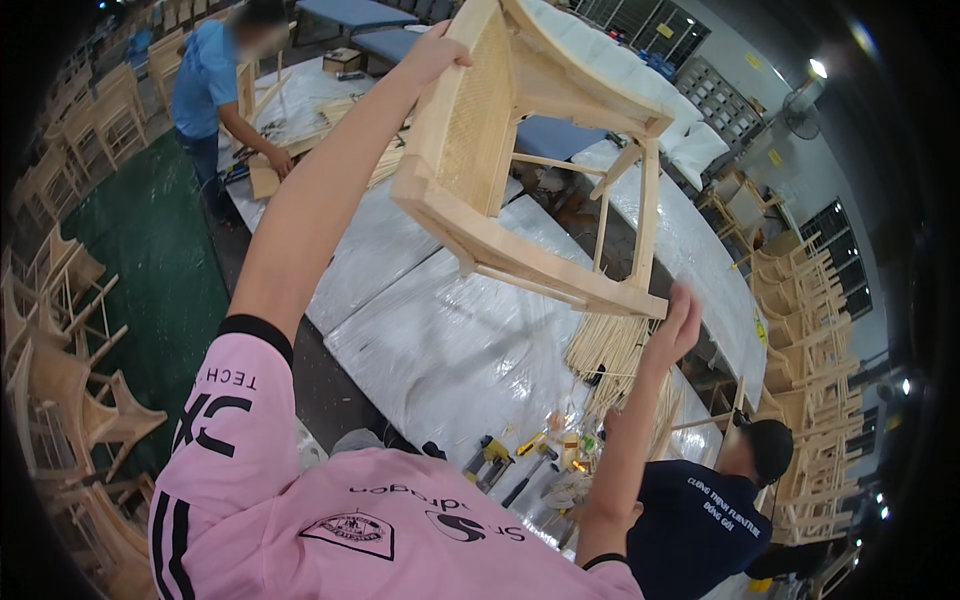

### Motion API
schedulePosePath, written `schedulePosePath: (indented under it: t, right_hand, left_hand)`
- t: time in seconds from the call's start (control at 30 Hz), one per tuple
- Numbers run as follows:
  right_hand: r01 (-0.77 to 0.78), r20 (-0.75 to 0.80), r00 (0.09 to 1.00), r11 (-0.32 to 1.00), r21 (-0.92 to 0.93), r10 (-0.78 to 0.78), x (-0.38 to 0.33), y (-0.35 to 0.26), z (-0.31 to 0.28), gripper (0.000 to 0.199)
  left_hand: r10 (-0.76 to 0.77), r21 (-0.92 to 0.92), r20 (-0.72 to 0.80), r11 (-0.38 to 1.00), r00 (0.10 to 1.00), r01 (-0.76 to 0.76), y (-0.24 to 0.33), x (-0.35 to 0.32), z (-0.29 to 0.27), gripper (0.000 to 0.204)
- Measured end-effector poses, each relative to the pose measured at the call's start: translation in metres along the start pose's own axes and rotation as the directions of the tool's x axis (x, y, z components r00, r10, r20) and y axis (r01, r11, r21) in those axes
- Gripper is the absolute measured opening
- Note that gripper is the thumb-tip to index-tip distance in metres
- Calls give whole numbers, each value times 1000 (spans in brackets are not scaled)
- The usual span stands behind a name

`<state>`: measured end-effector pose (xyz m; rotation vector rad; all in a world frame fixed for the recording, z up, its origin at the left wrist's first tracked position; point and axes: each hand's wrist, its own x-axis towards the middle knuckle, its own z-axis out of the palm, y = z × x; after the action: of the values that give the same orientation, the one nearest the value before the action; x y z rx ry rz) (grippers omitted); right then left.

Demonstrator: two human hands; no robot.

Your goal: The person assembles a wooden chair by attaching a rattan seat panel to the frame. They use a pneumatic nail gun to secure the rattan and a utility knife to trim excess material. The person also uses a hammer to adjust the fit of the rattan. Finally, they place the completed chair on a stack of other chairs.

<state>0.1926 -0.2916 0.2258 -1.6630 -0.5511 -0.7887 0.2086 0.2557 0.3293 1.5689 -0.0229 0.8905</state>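
A pale unfinished wooden chair (535,257) is held up in the air, tilted, above the plastic-covered table. It has a woven cane panel (478,105) set in its frame, and its legs and thin rails point away from me. My left hand (440,55) grips the frame beside the panel, its arm stretched far up. Lower and to the right, my right hand (684,322) is at the end of the curved rail, with the fingers against the wood and slightly blurred. Part of that grip is hidden.
The table (400,350) carries thin wooden sticks (605,350) and several hammers (488,455). A person in a blue shirt (205,85) works at far left; another in a dark shirt (700,515) is close at right. Chairs stand stacked at right (815,400) and left (90,390).
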Motion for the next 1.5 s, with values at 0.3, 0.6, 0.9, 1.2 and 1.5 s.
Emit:
schedulePosePath:
  t: [0.3,0.6,0.9,1.2,1.5]
  right_hand:
    - [-797,359,384,109,594,850,-158,222,3,76]
    - [-801,580,571,237,550,582,-163,178,153,69]
    - [-905,950,282,365,217,134,-240,-47,268,69]
    - [-900,996,0,434,40,-91,-330,-179,322,68]
    - [-858,985,-76,513,14,-154,-367,-229,343,67]
  left_hand:
    - [194,202,-16,961,981,-187,20,-79,0,81]
    - [57,-192,-251,975,966,-108,32,-205,-27,107]
    - [-356,-312,-435,921,827,233,28,-368,-122,100]
    - [-319,-383,-729,923,606,26,35,-535,-222,81]
    - [-264,-378,-827,915,496,-144,20,-646,-195,70]
